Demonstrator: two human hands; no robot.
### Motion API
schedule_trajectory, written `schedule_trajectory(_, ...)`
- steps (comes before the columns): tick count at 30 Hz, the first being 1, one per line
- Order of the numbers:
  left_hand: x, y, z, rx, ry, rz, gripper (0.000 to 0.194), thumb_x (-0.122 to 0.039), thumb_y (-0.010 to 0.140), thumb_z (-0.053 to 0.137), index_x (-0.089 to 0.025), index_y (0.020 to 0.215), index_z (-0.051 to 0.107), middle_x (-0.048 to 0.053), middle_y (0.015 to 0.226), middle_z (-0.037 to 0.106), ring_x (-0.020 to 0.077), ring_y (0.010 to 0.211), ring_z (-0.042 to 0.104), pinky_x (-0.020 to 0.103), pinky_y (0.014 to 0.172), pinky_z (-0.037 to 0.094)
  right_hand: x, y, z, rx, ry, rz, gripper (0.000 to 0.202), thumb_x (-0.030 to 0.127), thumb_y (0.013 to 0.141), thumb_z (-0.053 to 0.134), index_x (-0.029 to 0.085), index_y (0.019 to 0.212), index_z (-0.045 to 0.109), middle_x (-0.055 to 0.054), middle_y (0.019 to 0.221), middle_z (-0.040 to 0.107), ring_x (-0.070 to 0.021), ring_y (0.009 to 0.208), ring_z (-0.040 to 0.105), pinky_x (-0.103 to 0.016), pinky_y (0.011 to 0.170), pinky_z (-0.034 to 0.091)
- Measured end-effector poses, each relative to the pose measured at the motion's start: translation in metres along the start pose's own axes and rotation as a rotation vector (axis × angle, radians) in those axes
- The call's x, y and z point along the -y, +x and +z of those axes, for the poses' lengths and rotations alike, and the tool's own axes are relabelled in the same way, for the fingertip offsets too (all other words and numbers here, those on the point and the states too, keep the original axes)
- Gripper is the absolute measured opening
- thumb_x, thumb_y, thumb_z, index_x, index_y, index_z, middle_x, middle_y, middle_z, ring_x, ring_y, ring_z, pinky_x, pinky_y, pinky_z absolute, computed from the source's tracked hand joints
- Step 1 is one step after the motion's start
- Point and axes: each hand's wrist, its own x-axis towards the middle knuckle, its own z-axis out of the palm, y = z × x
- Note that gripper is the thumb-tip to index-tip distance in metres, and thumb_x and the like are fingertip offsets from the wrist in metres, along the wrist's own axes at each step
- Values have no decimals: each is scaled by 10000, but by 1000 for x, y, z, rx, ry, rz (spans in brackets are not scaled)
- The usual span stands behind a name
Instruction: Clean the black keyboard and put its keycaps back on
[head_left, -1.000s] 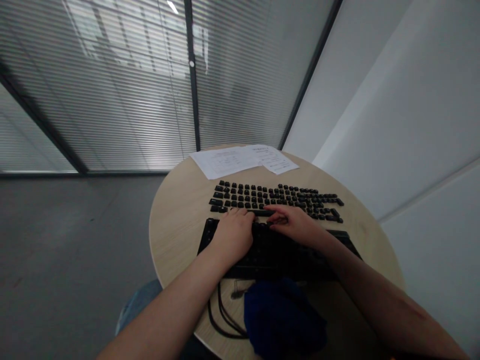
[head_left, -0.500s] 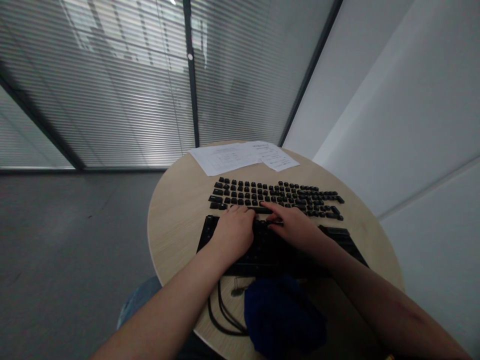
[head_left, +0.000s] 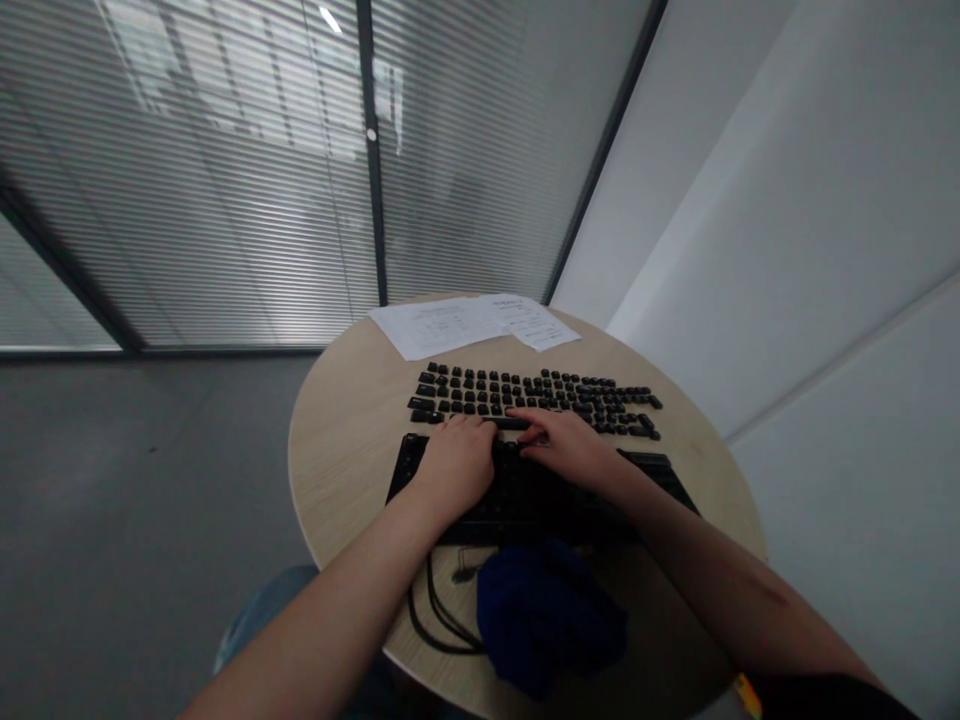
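A black keyboard lies on the round table, with its keycaps off over at least part of it; my hands and shadow hide much of its surface. My left hand is bent over its far edge, fingertips hidden. Just to the right, my right hand hovers at the same edge, index finger stretched out and thumb apart. Nothing shows clearly between them. Beyond the keyboard, loose black keycaps lie in rows, laid out like a keyboard. The long space bar is nearest my fingers.
Printed papers lie at the table's far edge. Closer to me are a crumpled blue cloth, a black cable and a small wire tool. Around the wooden table are blinds behind glass and a white wall.
The camera view has shifted slightly, so the table sits a little further left in the picture. Both hands stay at the keyboard's far edge with hardly any movement.
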Motion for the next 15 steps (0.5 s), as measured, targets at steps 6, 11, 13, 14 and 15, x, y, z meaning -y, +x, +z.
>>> schedule_trajectory(6,1,-1,2,-23,0,-3,303,-102,928,455,-138,1076,717,150,1110,728,305,1073,632,430,917,490,-1,2,4,3,-22,-35,656,76,773,751,271,1388,635,-16,1000,807,-217,975,760,-340,959,546)
schedule_trajectory(11,3,-1,3,-43,-10,1,330,-99,924,451,-147,1105,723,144,1115,728,289,1060,639,421,938,487,-4,4,4,43,75,-14,703,56,757,748,239,1421,607,-29,985,807,-200,924,769,-331,928,570)
schedule_trajectory(13,2,-2,1,-53,-16,11,342,-93,924,442,-148,1108,725,144,1111,723,285,1051,636,425,941,485,-8,3,-4,47,144,-30,717,64,751,752,242,1429,600,-37,1030,801,-193,948,765,-335,931,578)
schedule_trajectory(14,1,-2,1,-58,-20,21,349,-92,924,439,-149,1117,725,145,1111,720,286,1052,631,429,941,484,-11,3,-10,28,175,-35,703,70,749,753,245,1415,611,-43,1059,795,-191,964,760,-335,922,586)
schedule_trajectory(15,0,-2,0,-64,-25,36,359,-93,925,437,-153,1133,724,144,1116,716,288,1060,622,434,945,479,-15,4,-18,-4,198,-33,674,78,750,753,246,1391,631,-48,1081,789,-190,971,756,-334,906,596)
